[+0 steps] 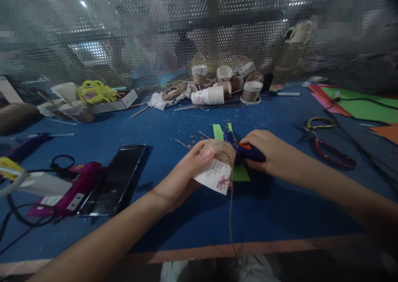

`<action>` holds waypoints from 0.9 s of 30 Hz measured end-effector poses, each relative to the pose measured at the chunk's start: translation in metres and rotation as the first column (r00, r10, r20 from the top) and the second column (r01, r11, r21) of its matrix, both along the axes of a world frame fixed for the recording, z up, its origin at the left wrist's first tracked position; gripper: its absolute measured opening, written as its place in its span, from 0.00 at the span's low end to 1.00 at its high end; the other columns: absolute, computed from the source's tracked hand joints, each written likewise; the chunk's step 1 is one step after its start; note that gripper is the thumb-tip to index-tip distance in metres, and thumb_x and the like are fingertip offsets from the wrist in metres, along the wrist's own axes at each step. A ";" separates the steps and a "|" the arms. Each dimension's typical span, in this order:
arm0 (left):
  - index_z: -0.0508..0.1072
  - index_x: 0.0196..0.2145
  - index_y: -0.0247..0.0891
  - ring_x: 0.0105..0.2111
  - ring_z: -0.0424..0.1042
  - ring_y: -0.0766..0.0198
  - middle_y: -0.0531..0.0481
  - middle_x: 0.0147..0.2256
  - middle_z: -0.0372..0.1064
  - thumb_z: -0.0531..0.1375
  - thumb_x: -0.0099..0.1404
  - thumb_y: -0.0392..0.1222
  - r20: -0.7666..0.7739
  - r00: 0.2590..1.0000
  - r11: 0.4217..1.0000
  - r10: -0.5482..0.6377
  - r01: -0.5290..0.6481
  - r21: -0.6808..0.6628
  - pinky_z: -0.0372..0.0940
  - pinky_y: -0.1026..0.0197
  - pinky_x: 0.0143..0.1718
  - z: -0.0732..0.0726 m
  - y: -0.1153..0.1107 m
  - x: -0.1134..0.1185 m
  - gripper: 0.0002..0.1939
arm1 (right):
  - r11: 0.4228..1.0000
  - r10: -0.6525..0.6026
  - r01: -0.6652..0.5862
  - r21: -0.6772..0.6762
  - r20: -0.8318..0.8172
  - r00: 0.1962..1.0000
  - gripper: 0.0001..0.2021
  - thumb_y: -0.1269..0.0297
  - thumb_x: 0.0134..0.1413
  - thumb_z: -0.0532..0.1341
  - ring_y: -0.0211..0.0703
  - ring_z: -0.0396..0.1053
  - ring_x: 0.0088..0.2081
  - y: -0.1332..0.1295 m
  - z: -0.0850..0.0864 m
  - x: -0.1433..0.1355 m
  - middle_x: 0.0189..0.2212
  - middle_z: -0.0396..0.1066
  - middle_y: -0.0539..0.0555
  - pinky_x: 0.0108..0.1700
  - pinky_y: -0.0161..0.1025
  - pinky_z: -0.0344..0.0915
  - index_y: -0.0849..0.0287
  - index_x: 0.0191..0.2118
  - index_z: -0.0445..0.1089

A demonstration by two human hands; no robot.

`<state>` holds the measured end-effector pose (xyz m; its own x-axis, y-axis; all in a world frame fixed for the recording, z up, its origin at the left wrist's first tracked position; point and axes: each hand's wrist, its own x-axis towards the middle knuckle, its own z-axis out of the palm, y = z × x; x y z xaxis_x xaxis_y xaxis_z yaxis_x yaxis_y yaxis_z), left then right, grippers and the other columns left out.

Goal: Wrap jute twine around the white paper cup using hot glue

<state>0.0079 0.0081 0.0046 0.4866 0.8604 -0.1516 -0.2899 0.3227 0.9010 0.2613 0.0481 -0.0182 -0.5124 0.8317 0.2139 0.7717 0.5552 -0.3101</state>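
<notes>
Two bare hands show in my feed, apart from each other: the left hand (pixel 186 170) is clamped on a paper cup (pixel 214 175), the right hand (pixel 263 144) wrapped round a blue glue gun (pixel 254 153). Taking that cup as my dial's centre, the gun sits at 2 o'clock; whether it touches the twine (pixel 223 150) wound round the cup, I can't tell. The left fingers underneath are mostly hidden from me, as are some right fingers behind the handle. Green paper (pixel 240 175) peeks out below the gun, largely covered. The cup carries pink print, its small lettering too fine to read. At 12 o'clock, stacked cups (pixel 209 95) bear a red mark, likewise illegible. At 9 o'clock, the phone (pixel 113 180) has a dark screen. Far out at 2 o'clock, coloured sheets (pixel 363 106) run out of frame.
</notes>
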 end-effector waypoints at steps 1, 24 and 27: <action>0.71 0.50 0.38 0.33 0.78 0.57 0.42 0.44 0.76 0.70 0.58 0.61 -0.003 1.000 1.000 -0.001 0.001 0.002 0.73 0.53 0.39 0.000 0.001 0.000 0.31 | 1.000 -0.002 0.002 0.006 -0.005 1.000 0.14 0.62 0.57 0.64 0.61 0.70 0.50 -0.001 0.001 -0.001 0.47 0.73 0.63 0.53 0.57 0.68 0.60 0.48 0.71; 0.68 0.53 0.43 0.35 0.77 0.59 0.46 0.47 0.74 0.78 0.50 0.47 -0.115 0.993 1.000 -0.006 0.008 0.022 0.72 0.52 0.43 0.004 0.001 -0.004 0.36 | 0.953 -0.287 0.303 -0.003 -0.325 0.901 0.15 0.63 0.49 0.66 0.56 0.75 0.40 -0.014 0.024 -0.009 0.40 0.76 0.58 0.43 0.50 0.69 0.54 0.43 0.65; 0.69 0.54 0.43 0.36 0.77 0.61 0.47 0.47 0.74 0.78 0.49 0.47 -0.128 0.991 0.999 0.040 -0.038 0.016 0.71 0.55 0.44 0.007 -0.003 -0.003 0.37 | 0.960 -0.274 0.272 -0.065 -0.412 0.869 0.16 0.61 0.51 0.67 0.53 0.74 0.39 -0.016 0.024 -0.010 0.40 0.75 0.55 0.42 0.49 0.69 0.54 0.44 0.65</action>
<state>0.0044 0.0048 0.0121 0.4301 0.8805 -0.1991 -0.1837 0.3013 0.9357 0.2517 0.0322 0.0055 -0.1306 0.9271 0.3513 0.6931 0.3388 -0.6362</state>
